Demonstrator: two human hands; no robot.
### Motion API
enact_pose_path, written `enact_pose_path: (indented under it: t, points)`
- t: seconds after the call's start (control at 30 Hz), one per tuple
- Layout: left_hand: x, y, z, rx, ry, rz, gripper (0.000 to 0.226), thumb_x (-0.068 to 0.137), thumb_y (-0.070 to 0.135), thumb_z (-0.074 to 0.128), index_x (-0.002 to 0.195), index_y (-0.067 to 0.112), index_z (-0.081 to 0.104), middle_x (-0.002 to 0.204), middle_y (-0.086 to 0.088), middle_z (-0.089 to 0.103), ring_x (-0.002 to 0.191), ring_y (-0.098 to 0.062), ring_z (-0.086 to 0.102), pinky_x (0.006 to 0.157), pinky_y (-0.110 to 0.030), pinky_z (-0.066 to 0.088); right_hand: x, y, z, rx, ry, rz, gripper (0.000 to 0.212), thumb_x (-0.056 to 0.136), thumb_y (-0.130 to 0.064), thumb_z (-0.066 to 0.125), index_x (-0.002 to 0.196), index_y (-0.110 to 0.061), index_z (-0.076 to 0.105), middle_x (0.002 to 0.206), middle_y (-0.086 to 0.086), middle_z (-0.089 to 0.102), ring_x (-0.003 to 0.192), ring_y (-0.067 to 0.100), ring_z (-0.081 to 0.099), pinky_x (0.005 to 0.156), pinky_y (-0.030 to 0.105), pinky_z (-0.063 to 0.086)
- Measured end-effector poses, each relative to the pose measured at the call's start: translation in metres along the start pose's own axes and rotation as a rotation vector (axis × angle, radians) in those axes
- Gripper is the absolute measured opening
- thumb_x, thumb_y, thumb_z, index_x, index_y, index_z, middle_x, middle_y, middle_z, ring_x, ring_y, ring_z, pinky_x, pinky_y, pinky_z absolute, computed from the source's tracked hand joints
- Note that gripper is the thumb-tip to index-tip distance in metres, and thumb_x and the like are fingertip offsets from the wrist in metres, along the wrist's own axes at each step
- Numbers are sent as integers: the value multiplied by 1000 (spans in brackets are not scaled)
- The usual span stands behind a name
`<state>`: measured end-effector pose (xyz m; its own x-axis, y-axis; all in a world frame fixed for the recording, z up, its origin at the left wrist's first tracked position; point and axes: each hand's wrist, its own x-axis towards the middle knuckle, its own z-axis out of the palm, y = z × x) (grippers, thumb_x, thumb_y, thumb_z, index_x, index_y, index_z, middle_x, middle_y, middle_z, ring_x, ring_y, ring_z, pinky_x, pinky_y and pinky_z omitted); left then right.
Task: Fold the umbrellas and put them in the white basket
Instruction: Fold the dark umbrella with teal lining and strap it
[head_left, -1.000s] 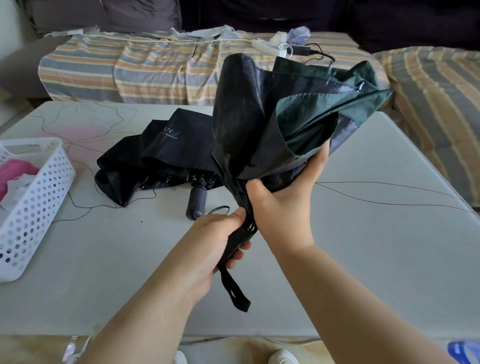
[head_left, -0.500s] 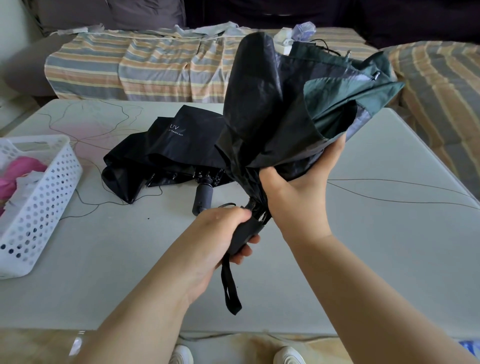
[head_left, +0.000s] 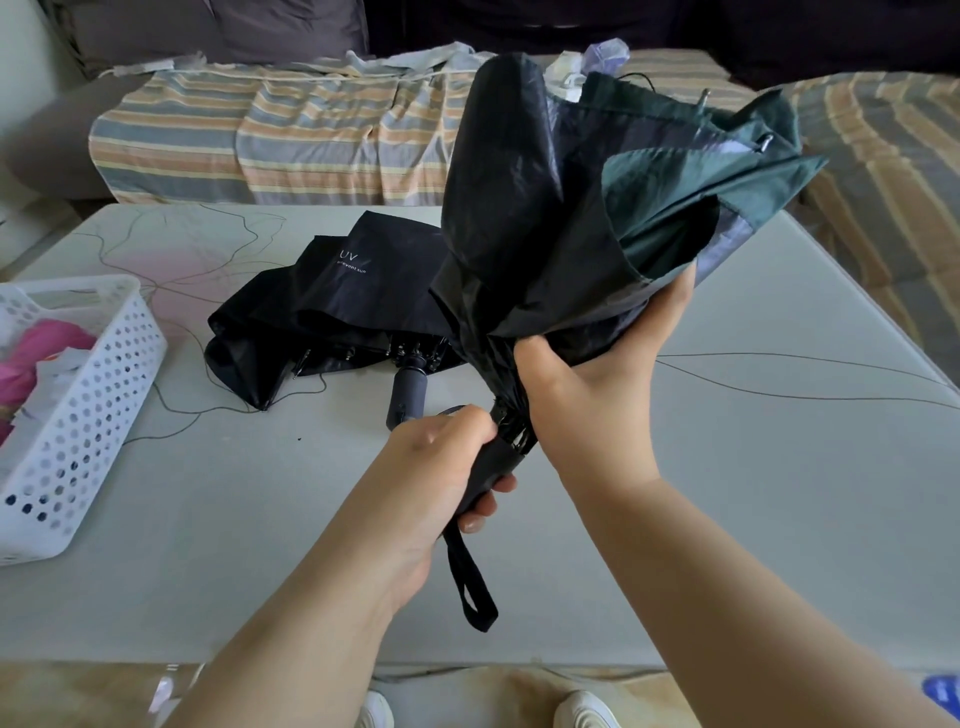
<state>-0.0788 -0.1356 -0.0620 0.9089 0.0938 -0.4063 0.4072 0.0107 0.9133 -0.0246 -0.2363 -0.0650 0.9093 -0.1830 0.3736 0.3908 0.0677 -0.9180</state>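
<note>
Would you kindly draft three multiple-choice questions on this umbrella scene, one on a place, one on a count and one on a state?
1. Where does the white basket stand?
A. at the table's left edge
B. on the sofa
C. on the floor

2. How many umbrellas lie on or above the table?
A. one
B. two
C. four

3. What does the left hand do?
A. rests flat on the table
B. grips the green umbrella's handle
C. reaches into the basket

Key: 1 A, the basket sits on the tabletop at far left. 2 B, the green umbrella is held and the black umbrella lies on the table. 3 B, its fingers curl round the handle while the right hand gathers the cloth.
</note>
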Motion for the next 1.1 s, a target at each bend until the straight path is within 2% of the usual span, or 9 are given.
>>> enact_pose_path:
  t: [0.17,0.3,0.47,0.57,0.67,0.83,0.93,1.0,1.1]
  points:
    - [2,-2,-4,-12,-41,-33,22,82,24,50,82,4,61,64,-8,64,55,-20,45,52,-30,33,0,1,-1,11,-25,24,98,79,5,61,140,-45,3,150,-8,32,133,4,39,111,30,38]
    - [-5,-5,-10,70,-149,90,22,97,24,50,96,6,62,75,0,64,57,-8,50,60,-24,41,2,1,-1,37,-31,24,96,80,6,60,126,-56,3,149,-7,33,132,6,41,109,25,38]
    - [-6,-13,-7,220,-102,229,18,94,35,47,97,21,59,84,8,64,59,2,53,72,-26,41,5,1,-3,78,-67,26,93,82,1,60,124,-57,1,146,-1,41,128,10,47,106,25,42]
    - [-5,-15,-4,292,-50,291,26,82,50,46,94,30,58,86,3,67,67,-5,58,76,-37,50,6,0,-5,98,-64,55,93,85,3,59,124,-54,-3,142,-5,45,118,-1,51,91,11,44]
    - [-6,-15,-2,375,2,342,27,77,52,43,92,33,56,91,-8,66,77,-20,59,76,-39,50,6,0,-7,115,-74,88,92,86,3,58,124,-54,-4,135,-4,52,102,-7,57,77,7,46]
    - [-10,-12,1,381,13,430,21,84,52,49,89,33,56,81,0,65,68,-15,58,65,-31,49,12,-3,-13,136,-63,84,88,83,5,60,144,-27,5,124,1,58,105,7,57,102,37,47]
    - [-13,-7,5,347,60,501,11,84,43,61,83,32,59,66,13,60,55,-4,51,48,-14,38,19,-6,-18,246,-99,110,66,79,4,61,129,-15,23,100,-6,60,94,9,58,95,40,50]
    - [-16,-6,9,348,115,534,11,78,38,65,82,30,59,67,17,59,56,-3,52,49,-10,36,22,-6,-20,321,-126,134,54,78,5,58,118,-16,28,94,-1,57,90,13,56,88,37,51]
    - [-16,-7,13,395,196,569,16,76,40,64,82,30,54,73,14,60,59,-3,54,49,-11,37,24,-3,-19,344,-171,200,51,78,3,58,114,-19,29,93,3,56,91,20,53,90,46,48]
